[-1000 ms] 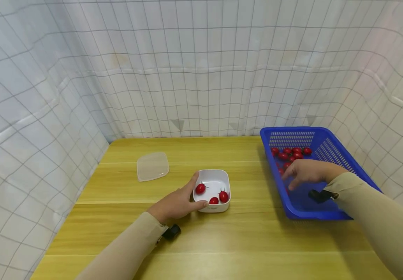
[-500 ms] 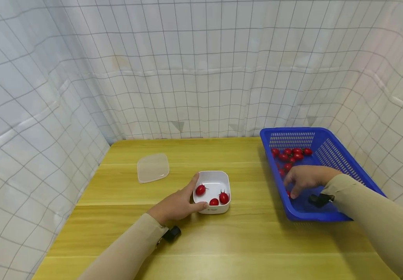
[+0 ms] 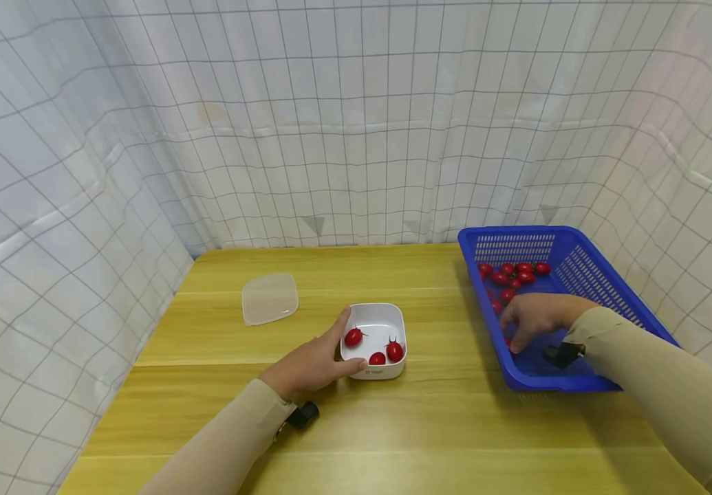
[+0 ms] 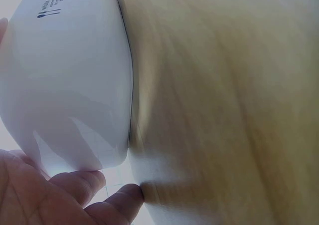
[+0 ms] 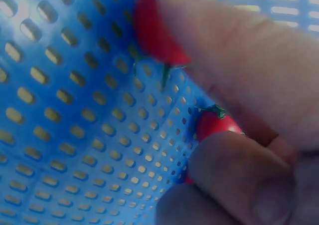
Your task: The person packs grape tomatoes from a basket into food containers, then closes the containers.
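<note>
On the counter (image 3: 393, 433), the blue basket (image 3: 566, 382) and white box (image 3: 385, 372) stay in place. The left hand (image 3: 314, 361) still grips the box; the right hand (image 3: 539, 318), lower than before, now pinches one tomato (image 5: 153, 30) inside the basket.

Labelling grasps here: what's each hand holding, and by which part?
Left hand: white container, held around its left side. Right hand: touching a tomato in the blue basket; whether it's gripped can't be told.
</note>
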Available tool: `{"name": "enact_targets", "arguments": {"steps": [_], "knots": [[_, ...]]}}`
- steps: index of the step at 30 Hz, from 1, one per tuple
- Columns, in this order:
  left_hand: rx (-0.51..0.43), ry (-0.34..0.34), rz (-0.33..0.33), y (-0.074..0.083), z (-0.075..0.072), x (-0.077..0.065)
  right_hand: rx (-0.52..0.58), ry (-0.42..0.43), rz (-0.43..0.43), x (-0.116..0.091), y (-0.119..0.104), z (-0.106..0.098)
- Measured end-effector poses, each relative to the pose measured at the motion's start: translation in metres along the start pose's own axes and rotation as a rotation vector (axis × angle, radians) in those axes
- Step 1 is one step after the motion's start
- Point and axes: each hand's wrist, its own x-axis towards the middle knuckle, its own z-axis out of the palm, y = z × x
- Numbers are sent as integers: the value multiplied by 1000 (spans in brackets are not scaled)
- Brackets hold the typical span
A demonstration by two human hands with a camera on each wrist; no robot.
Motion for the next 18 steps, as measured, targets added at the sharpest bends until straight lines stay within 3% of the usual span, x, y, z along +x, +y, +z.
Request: {"name": "enact_targets", "arguments": {"steps": [11,18], "knots": [[-6,2,6,-1,0,0,-23,-14,-22,5,3,3],[-9,3,14,-3,0,0,-37,29,-38,2,9,-1]]}}
